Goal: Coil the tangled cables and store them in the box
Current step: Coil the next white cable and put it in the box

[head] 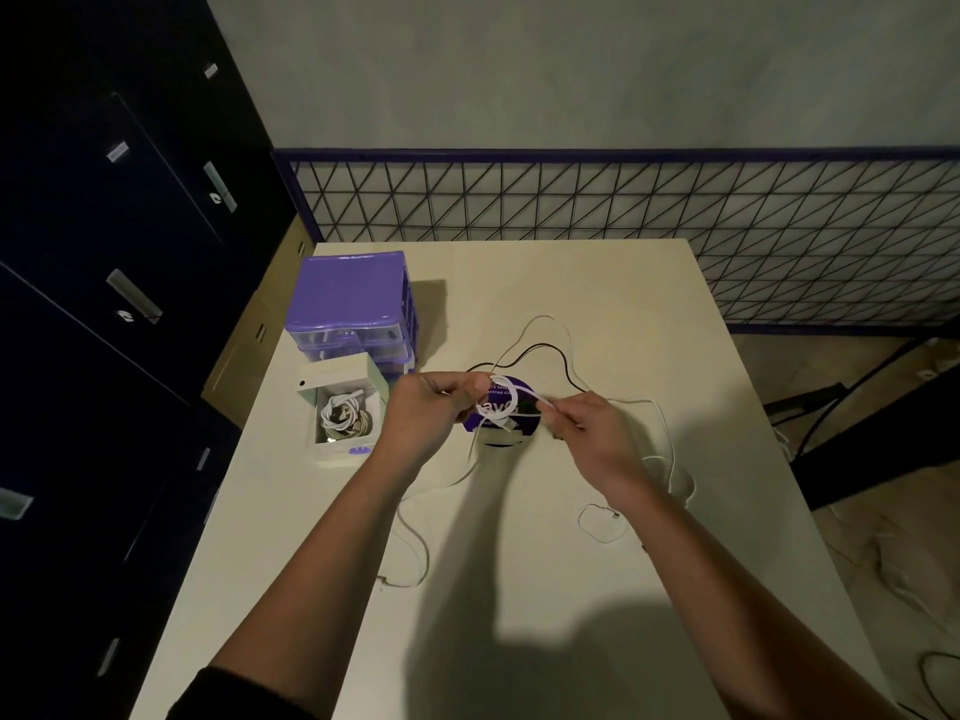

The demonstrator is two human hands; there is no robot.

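Head view: left hand [422,407] pinched on a small white cable coil [503,402], right hand [589,433] fingers closed on its loose strand, above a round purple disc [501,426]. More cables [540,348] sprawled on table [571,563]. Open white box [345,413] left, holding coiled cables, beside purple drawer unit [353,298].

The left hand [423,415] hides its grip on the white cable [506,402].

A white cable [506,402] is looped in a small coil above the table. More thin cables [540,350] lie loose. The open white box [345,407] holds coiled cables [343,415].
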